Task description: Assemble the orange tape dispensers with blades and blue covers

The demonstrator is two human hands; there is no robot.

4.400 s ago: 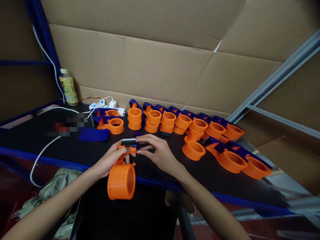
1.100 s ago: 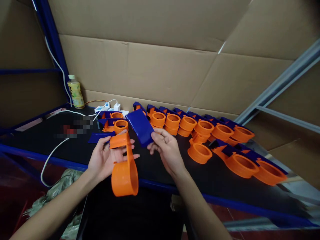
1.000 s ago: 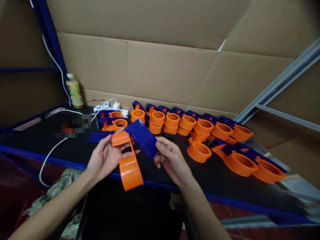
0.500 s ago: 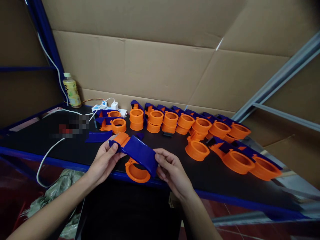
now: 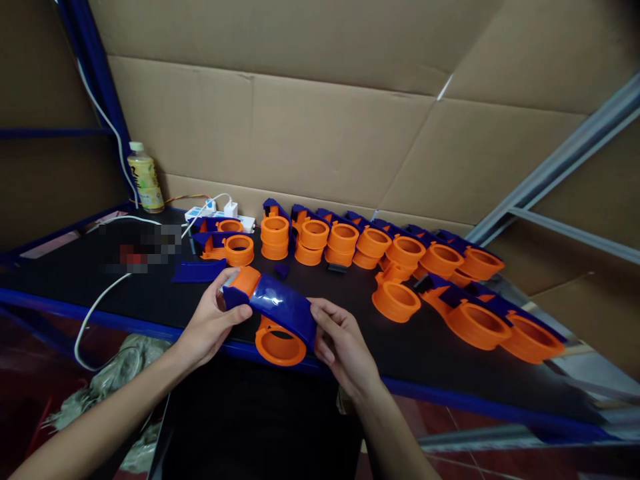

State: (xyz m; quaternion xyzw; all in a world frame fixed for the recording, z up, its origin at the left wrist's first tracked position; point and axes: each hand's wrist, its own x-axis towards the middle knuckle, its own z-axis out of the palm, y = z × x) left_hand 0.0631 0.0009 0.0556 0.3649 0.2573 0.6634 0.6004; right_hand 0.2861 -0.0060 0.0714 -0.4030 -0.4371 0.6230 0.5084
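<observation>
A tape dispenser (image 5: pixel 280 303) with a curved blue cover and an orange ring hub below is held between my two hands, over the front edge of the black table. My left hand (image 5: pixel 215 317) grips its orange and blue head end, thumb along the near side. The fingers of my right hand (image 5: pixel 343 337) pinch the far right end of the blue cover. Beyond my left hand lies a flat blue plastic piece (image 5: pixel 199 271). A small blue part (image 5: pixel 281 271) and a dark strip (image 5: pixel 337 269) rest behind the held dispenser.
Stacked orange and blue dispensers (image 5: pixel 343 240) line the back, with more dispensers (image 5: pixel 483 323) at right. A power strip (image 5: pixel 220 217) with white cables and a yellow-labelled bottle (image 5: pixel 145 179) stand back left. Cardboard (image 5: pixel 300 133) walls the rear; a metal post (image 5: pixel 565 153) slants at right.
The held dispenser has turned slightly, so light now glints on its blue cover. My left thumb has slid lower along the near side. The view has shifted a little.
</observation>
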